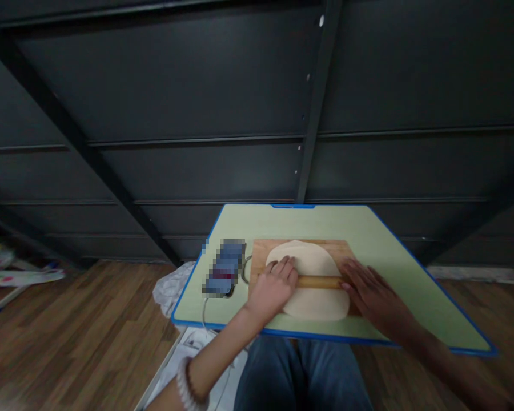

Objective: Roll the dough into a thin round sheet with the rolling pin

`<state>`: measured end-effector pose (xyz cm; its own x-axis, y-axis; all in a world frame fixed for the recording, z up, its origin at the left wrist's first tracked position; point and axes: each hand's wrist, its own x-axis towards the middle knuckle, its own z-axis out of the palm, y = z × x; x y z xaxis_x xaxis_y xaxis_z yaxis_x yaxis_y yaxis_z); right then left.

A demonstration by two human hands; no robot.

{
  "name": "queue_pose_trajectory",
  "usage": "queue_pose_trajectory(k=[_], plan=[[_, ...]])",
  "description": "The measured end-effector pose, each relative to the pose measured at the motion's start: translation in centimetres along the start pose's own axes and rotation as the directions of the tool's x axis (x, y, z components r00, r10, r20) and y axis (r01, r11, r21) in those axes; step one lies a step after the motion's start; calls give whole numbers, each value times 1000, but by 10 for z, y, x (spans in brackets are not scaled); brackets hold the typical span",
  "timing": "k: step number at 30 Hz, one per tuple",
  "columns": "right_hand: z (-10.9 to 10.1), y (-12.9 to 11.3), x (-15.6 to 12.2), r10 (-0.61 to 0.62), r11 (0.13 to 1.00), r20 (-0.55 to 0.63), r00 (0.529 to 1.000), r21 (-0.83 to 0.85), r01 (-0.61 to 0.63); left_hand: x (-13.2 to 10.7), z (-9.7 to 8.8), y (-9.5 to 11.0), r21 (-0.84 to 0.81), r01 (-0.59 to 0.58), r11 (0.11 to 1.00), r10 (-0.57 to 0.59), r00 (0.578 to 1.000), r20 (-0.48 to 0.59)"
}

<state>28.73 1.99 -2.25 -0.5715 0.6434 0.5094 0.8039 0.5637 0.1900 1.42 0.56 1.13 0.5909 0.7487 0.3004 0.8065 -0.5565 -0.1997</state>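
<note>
"Blue jeans [269, 374] were nearest my camera, low in the middle of the frame. Just above them was a pale green table [377, 240] with a blue edge."

"Where was the dough [314, 307]?"

"It lay flat on a wooden board [260, 249], low down and a bit right of the middle. A rolling pin [320, 282] lay across it, side to side."

"And the hands?"

"The left hand [277, 282] lay over the left end of the pin, with its fingers stretched forward. I couldn't see under its palm. The right hand [370, 292] was at the other end, with its fingers long and loose. I saw no fist on either one."

"How did the dough look to handle?"

"Soft and light, I guessed, and thin enough to tear if pinched. It looked smooth, but I couldn't tell if it was sticky. Two flat hands under its rim seemed the safest hold to me, since fingertips could poke a hole. The pin looked hard and round, so it could roll away. Its two ends seemed best to hold."

"Anything close by?"

"A phone [225, 267], I think, left of the board, blurred into squares. A white cord [204, 312] hung below it."
</note>
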Motion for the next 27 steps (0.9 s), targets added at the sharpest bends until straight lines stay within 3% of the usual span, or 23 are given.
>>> queue_pose_trajectory(k=[3,8,11,14,17,20,27], plan=[[1,-9,9,30,999,18,999,13,-30,4,-1,5,-37,133,990,-132,991,25],[0,-21,27,-14,992,96,995,129,2,0,-2,18,-181,225,957,-225,974,22],[9,-16,45,63,989,113,992,127,-78,16,4,13,-191,331,924,-325,944,58],[27,-7,71,186,978,145,972,72,-198,45,18,-1,-140,468,873,-462,884,74],[44,3,103,271,957,192,943,50,-286,75,32,-17,-126,533,837,-524,846,94],[56,13,133,334,931,228,915,70,-358,98,41,-34,-151,548,823,-540,836,92],[72,32,178,472,824,463,750,72,-563,136,52,-70,-153,543,826,-502,831,242]])
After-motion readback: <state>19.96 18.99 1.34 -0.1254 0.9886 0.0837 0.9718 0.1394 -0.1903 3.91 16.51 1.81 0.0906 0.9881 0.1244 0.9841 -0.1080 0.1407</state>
